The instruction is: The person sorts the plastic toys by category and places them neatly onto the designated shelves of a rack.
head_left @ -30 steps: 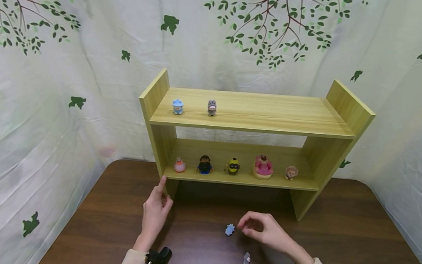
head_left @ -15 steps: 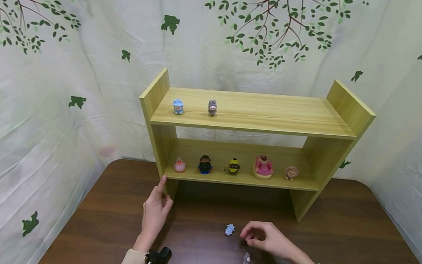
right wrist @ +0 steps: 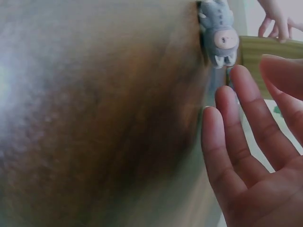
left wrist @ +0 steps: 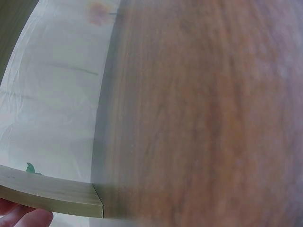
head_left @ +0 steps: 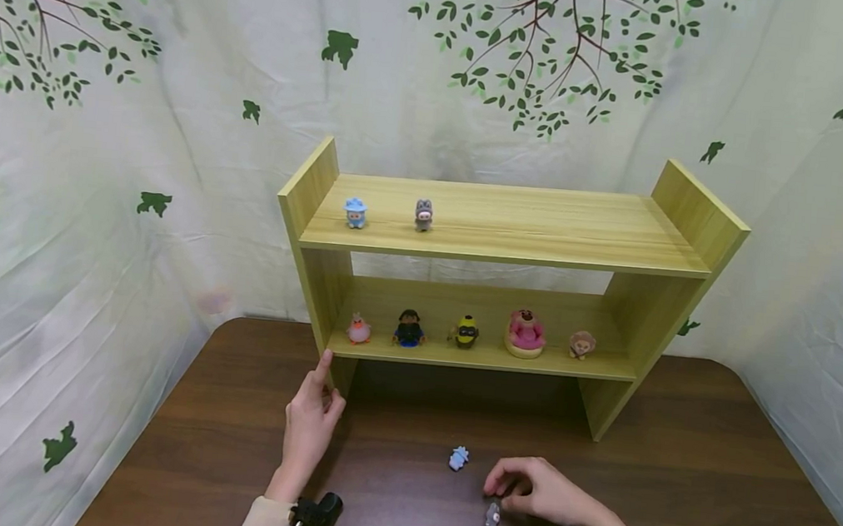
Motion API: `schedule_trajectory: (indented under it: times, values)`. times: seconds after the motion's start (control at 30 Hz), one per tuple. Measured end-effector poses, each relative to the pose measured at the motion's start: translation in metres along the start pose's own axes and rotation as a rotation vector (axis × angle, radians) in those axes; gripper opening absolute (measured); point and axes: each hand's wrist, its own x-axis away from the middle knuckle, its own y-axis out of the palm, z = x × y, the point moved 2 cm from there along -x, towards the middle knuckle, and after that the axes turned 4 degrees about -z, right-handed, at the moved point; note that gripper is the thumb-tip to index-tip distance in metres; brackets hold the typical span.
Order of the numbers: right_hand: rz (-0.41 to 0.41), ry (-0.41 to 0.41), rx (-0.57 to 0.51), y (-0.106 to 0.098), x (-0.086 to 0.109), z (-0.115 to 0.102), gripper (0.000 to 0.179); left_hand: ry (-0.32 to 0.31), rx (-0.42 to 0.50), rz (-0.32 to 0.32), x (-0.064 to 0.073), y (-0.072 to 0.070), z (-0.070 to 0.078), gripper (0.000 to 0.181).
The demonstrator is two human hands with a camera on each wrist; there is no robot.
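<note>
My left hand (head_left: 309, 429) touches the front edge of the light wooden shelf's left side panel (head_left: 306, 286), its index finger straight up along it. In the left wrist view, fingertips (left wrist: 35, 218) rest against the panel's edge. My right hand (head_left: 540, 491) hovers low over the table with fingers bent and thumb apart, holding nothing. Just below its fingertips a small grey eared figurine (head_left: 492, 520) lies on the table; the right wrist view shows the grey figurine (right wrist: 220, 35) face up, beyond the fingers. A light-blue figurine (head_left: 459, 458) lies farther left.
On the top board (head_left: 530, 222) stand a blue-hatted figurine (head_left: 355, 213) and a grey one (head_left: 423, 215). The lower board bears several more, including a pink bear (head_left: 525, 335) and a yellow figure (head_left: 466, 332). A leaf-printed cloth (head_left: 249, 173) hangs behind the brown table (head_left: 213, 412).
My right hand has moved from beside the light-blue figurine toward the front, down to the grey figurine. The left hand and the shelf have stayed put.
</note>
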Motion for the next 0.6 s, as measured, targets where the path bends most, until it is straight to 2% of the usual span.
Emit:
schedule_trajectory:
  times: [0.23,0.6]
  values:
    - [-0.032,0.032,-0.009,0.0022,0.0016,0.0044,0.017,0.0,-0.001,0.004,-0.0003,0.0003,0.0001,0.091]
    - [-0.068,0.028,0.011,0.0045,0.0022,0.0029,0.021,-0.005,0.0,0.0,0.0,0.0012,-0.0007,0.091]
